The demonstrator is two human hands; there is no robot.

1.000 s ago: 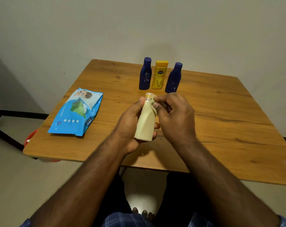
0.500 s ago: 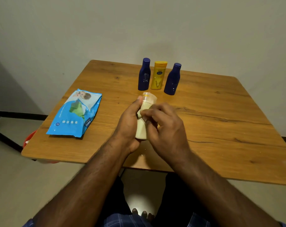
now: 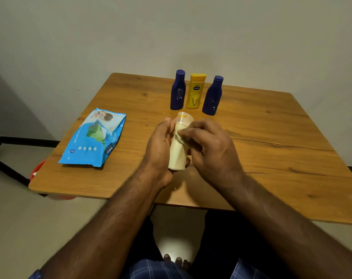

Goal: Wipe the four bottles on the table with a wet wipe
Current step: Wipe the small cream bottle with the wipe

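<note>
Cream bottle [image 3: 178, 150] upright over table's [image 3: 271, 158] near edge, gripped in left hand [image 3: 159, 146]. Right hand [image 3: 207, 146] curled against its right side, wipe hidden.

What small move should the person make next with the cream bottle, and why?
Probably slide the right hand and its wipe down the cream bottle, which the left hand grips: the fingers sit near the neck, with the lower body bare.
</note>
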